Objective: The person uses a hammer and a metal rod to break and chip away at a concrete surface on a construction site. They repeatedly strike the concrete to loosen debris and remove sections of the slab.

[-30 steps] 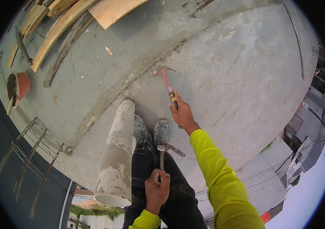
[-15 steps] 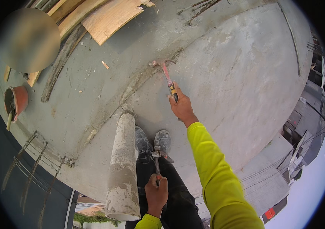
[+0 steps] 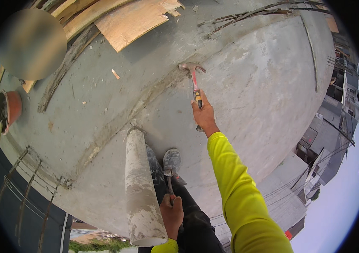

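Note:
My right hand (image 3: 205, 115) is closed around the black and yellow grip of a claw hammer (image 3: 193, 78) with a worn red shaft. Its head is over the rough seam in the concrete (image 3: 154, 90); whether it touches cannot be told. Lower down, my left hand (image 3: 172, 214) grips a second hammer (image 3: 170, 184), its head pointing away from me in front of my shoe (image 3: 172, 161). Just left of that hand, a pale, mortar-stained pipe (image 3: 139, 189) rises from the slab. Both forearms wear bright yellow sleeves.
Planks and a plywood sheet (image 3: 135, 25) lie at the far left, near an orange bucket (image 3: 14, 105) with a stick in it. Rusty rebar (image 3: 27, 185) juts out past the slab edge at left. More bars (image 3: 247, 17) lie at the back. Buildings stand beyond the right edge.
The whole view has shifted a little. My right hand and its claw hammer are slightly further right, the hammer more upright. My left hand still holds its hammer low.

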A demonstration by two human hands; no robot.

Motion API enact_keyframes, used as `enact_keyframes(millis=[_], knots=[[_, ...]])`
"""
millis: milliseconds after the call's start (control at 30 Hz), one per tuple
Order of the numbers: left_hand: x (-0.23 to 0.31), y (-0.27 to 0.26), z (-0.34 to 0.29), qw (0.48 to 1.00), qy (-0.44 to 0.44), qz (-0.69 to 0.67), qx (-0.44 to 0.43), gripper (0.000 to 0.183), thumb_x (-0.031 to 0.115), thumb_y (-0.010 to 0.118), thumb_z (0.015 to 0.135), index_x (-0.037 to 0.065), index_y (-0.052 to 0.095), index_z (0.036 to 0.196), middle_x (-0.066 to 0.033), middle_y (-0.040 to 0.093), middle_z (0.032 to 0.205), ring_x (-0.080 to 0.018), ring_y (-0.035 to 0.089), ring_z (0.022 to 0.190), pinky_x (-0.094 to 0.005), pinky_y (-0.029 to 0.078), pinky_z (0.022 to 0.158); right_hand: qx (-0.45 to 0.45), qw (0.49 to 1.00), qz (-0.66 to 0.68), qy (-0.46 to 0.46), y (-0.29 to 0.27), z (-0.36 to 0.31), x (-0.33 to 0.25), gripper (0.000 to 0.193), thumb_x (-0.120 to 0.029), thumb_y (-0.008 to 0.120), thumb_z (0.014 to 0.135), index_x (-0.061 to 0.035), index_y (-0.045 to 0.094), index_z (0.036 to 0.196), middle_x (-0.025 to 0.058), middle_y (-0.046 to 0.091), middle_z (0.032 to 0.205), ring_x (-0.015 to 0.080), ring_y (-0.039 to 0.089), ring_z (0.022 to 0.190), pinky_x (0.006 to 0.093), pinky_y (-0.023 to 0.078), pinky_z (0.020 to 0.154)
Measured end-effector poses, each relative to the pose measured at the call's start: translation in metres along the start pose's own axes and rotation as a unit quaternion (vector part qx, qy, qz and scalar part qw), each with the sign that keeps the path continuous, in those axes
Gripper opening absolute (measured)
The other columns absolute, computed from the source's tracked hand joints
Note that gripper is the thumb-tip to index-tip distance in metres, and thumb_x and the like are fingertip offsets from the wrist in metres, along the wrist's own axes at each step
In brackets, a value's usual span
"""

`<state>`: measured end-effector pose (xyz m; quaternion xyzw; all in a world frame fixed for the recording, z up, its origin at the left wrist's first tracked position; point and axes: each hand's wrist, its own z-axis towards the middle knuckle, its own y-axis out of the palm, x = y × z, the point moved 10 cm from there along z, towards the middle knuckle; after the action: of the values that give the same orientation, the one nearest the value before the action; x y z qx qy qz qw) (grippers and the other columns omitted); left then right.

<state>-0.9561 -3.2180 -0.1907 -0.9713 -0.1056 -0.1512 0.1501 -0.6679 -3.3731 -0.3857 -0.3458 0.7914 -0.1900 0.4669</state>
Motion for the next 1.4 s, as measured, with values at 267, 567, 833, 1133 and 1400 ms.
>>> enact_keyframes(millis=[267,567,833,1133,1400], knots=[[-0.017,0.017,-0.005,0.998,-0.060,-0.029,-0.018,0.020,0.017,0.056,0.089,0.001,0.055,0.078,-0.0089,0.049,0.059,-0.0165,0.047,0.053,-0.0349,0.041,0.054,-0.223,0.959,-0.094,-0.146,0.095,-0.070,-0.041,0.064,-0.021,0.058,0.097,-0.0181,0.031,0.155,0.0232,0.067,0.098,0.0418,0.066,0.080,0.0449,0.054,0.073],[-0.017,0.028,-0.002,0.997,-0.073,0.015,-0.011,0.024,0.025,0.058,0.085,0.001,0.061,0.087,-0.0157,0.062,0.067,-0.0270,0.060,0.062,-0.0378,0.048,0.065,-0.316,0.859,-0.336,-0.223,0.057,-0.019,-0.063,0.057,-0.032,0.053,0.100,-0.0274,0.034,0.154,0.0217,0.067,0.097,0.0414,0.065,0.088,0.0486,0.053,0.078],[0.042,0.024,0.005,0.989,-0.094,-0.109,-0.039,0.033,0.030,0.054,0.089,-0.001,0.064,0.092,-0.0190,0.063,0.068,-0.0322,0.064,0.065,-0.0416,0.049,0.066,-0.438,0.714,-0.394,-0.378,0.168,-0.038,-0.142,0.056,-0.030,0.053,0.100,-0.0259,0.036,0.153,0.0222,0.068,0.098,0.0394,0.066,0.090,0.0481,0.054,0.081],[0.076,0.026,-0.002,0.968,-0.099,-0.229,0.024,0.023,0.023,0.060,0.089,0.000,0.060,0.088,-0.0171,0.058,0.063,-0.0280,0.058,0.055,-0.0395,0.046,0.058,-0.487,0.637,-0.399,-0.446,0.217,-0.064,-0.190,0.056,-0.030,0.051,0.100,-0.0243,0.035,0.153,0.0224,0.068,0.098,0.0392,0.065,0.094,0.0489,0.052,0.085],[0.047,0.037,-0.004,0.962,-0.048,-0.250,0.098,0.026,0.027,0.057,0.088,0.002,0.061,0.086,-0.0137,0.057,0.061,-0.0261,0.053,0.053,-0.0383,0.044,0.057,-0.501,0.572,-0.474,-0.444,0.197,-0.031,-0.148,0.061,-0.032,0.052,0.100,-0.0268,0.028,0.156,0.0221,0.068,0.095,0.0391,0.067,0.086,0.0499,0.054,0.079]])
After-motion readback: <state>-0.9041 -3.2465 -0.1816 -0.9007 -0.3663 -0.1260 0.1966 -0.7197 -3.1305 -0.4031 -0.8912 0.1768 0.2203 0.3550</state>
